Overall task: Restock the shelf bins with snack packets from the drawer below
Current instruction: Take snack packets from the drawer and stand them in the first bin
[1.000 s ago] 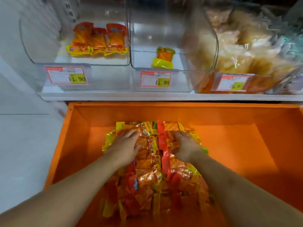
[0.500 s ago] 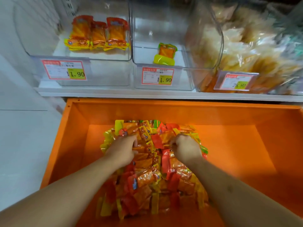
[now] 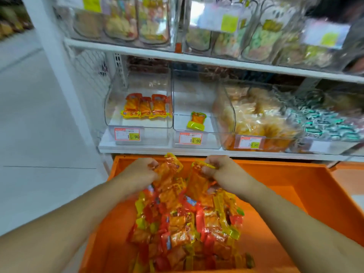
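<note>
Both hands [image 3: 137, 172] [image 3: 220, 170] raised, fingers seemingly clenched.

White shelf [image 3: 137, 149] with clear bins [image 3: 137, 123]; packet-filled orange drawer [image 3: 295, 194] below.

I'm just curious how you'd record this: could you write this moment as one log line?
step: lifting packets | left hand: holds packets | right hand: holds packets | source: drawer | targets: left bin, middle bin, nearly empty
</note>
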A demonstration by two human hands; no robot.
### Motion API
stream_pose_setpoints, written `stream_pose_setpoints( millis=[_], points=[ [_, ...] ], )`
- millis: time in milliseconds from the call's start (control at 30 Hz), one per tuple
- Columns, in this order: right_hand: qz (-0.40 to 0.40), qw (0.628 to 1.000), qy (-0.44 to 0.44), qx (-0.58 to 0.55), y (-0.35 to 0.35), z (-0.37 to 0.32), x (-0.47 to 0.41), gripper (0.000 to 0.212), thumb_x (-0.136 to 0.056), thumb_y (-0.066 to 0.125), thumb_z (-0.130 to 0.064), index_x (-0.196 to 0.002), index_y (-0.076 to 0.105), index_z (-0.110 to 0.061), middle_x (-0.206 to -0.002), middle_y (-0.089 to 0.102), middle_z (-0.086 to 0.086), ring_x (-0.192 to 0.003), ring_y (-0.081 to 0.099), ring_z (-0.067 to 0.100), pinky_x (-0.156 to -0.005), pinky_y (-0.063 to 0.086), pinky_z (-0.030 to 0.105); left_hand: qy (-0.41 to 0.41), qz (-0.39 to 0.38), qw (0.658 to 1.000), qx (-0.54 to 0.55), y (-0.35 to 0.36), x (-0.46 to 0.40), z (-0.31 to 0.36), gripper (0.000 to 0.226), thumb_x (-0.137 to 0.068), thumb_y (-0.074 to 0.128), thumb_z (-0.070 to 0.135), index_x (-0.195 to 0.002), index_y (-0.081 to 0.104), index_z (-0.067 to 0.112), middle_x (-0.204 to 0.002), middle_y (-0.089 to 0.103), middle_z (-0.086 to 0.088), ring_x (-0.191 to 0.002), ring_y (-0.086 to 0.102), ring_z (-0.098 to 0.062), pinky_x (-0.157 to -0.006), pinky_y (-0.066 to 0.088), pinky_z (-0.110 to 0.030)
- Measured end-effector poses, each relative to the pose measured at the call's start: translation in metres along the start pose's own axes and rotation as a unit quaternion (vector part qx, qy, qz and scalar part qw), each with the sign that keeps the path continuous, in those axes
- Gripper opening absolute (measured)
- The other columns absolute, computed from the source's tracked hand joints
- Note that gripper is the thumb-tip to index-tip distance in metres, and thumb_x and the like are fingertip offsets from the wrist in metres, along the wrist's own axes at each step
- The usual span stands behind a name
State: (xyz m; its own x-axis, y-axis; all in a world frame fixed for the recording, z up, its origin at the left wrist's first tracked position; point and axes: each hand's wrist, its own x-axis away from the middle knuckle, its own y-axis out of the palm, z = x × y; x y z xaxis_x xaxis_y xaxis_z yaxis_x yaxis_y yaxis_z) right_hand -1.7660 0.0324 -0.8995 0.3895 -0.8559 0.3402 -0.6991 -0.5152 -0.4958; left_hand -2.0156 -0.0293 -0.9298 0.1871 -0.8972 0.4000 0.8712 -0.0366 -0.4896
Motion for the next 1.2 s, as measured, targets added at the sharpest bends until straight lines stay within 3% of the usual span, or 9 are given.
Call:
stream_pose_setpoints(
  millis=[100,200,467,667,800,900,1067,1133,1200],
  points=[
    [0.015,0.995,-0.030,-0.091,-0.009,-0.028,0.032,0.015,-0.103,0.062,-0.011,-0.089,0.066,-0.007,-0.083,0.057,0.015,-0.072,0.062,0.026,-0.061,0.063,0.040,0.008,-0.012,0.995,0.097,-0.021,0.035,0.023,0.027,-0.078,0.074,-0.001,-0.097,0.078,0.017,-0.076,0.073,0.002,-0.062,0.063,-0.013,-0.050,0.045,-0.021],
    [0.023,0.982,-0.040,-0.182,-0.008,-0.046,0.054,0.014,-0.102,0.063,-0.012,-0.091,0.069,-0.006,-0.080,0.063,0.015,-0.071,0.062,0.028,-0.058,0.061,0.036,0.022,-0.055,0.980,0.189,-0.032,0.065,0.037,0.040,-0.083,0.064,-0.013,-0.106,0.079,0.016,-0.092,0.079,-0.009,-0.071,0.070,-0.018,-0.052,0.049,-0.021],
    [0.019,0.959,-0.047,-0.279,-0.006,-0.067,0.058,0.016,-0.103,0.062,-0.012,-0.090,0.071,-0.008,-0.081,0.074,0.013,-0.066,0.070,0.024,-0.061,0.061,0.035,0.018,-0.082,0.950,0.300,-0.040,0.081,0.043,0.041,-0.079,0.077,0.001,-0.119,0.075,0.014,-0.114,0.077,-0.017,-0.102,0.073,-0.033,-0.091,0.054,-0.047],
    [0.062,0.959,-0.104,-0.257,-0.005,-0.072,0.043,0.012,-0.101,0.064,-0.009,-0.099,0.075,-0.005,-0.083,0.076,0.009,-0.077,0.072,0.017,-0.070,0.063,0.034,0.063,-0.115,0.970,0.205,-0.034,0.075,0.054,0.049,-0.082,0.083,0.009,-0.127,0.068,0.021,-0.114,0.078,-0.006,-0.106,0.075,-0.027,-0.096,0.059,-0.053],
    [0.145,0.966,-0.162,-0.137,-0.003,-0.074,0.034,0.012,-0.095,0.073,-0.012,-0.087,0.081,-0.015,-0.070,0.070,-0.002,-0.061,0.057,0.004,-0.061,0.047,0.016,0.083,-0.093,0.976,0.178,-0.029,0.064,0.057,0.053,-0.082,0.084,0.004,-0.128,0.067,0.025,-0.113,0.078,0.000,-0.105,0.075,-0.018,-0.096,0.060,-0.044],
    [0.185,0.966,-0.155,-0.097,-0.003,-0.071,0.024,0.010,-0.091,0.078,-0.017,-0.098,0.078,-0.024,-0.084,0.065,-0.004,-0.076,0.059,0.004,-0.071,0.049,0.018,0.094,-0.073,0.980,0.157,-0.030,0.060,0.058,0.053,-0.084,0.084,0.007,-0.126,0.067,0.036,-0.113,0.077,0.011,-0.105,0.073,-0.004,-0.092,0.060,-0.032],
    [0.075,0.975,-0.111,-0.177,-0.008,-0.071,0.020,0.030,-0.093,0.076,-0.019,-0.121,0.071,-0.028,-0.110,0.074,-0.003,-0.098,0.072,0.016,-0.083,0.060,0.033,0.108,-0.082,0.983,0.125,-0.034,0.059,0.059,0.052,-0.087,0.082,0.012,-0.122,0.067,0.047,-0.113,0.075,0.019,-0.105,0.069,0.004,-0.086,0.057,-0.022],
    [0.023,0.971,-0.136,-0.193,-0.006,-0.072,0.021,0.033,-0.094,0.075,-0.012,-0.123,0.068,-0.025,-0.102,0.078,0.002,-0.091,0.076,0.019,-0.077,0.063,0.038,0.105,-0.093,0.983,0.115,-0.036,0.058,0.058,0.052,-0.086,0.083,0.013,-0.117,0.068,0.052,-0.112,0.075,0.017,-0.104,0.070,0.001,-0.089,0.060,-0.028],
    [0.025,0.974,-0.151,-0.169,-0.004,-0.072,0.021,0.034,-0.092,0.076,-0.010,-0.121,0.068,-0.026,-0.082,0.074,0.001,-0.074,0.069,0.012,-0.065,0.058,0.031,0.105,-0.090,0.984,0.109,-0.041,0.059,0.058,0.052,-0.084,0.085,0.015,-0.118,0.069,0.051,-0.115,0.075,0.014,-0.109,0.070,-0.003,-0.095,0.060,-0.036]
  ],
)
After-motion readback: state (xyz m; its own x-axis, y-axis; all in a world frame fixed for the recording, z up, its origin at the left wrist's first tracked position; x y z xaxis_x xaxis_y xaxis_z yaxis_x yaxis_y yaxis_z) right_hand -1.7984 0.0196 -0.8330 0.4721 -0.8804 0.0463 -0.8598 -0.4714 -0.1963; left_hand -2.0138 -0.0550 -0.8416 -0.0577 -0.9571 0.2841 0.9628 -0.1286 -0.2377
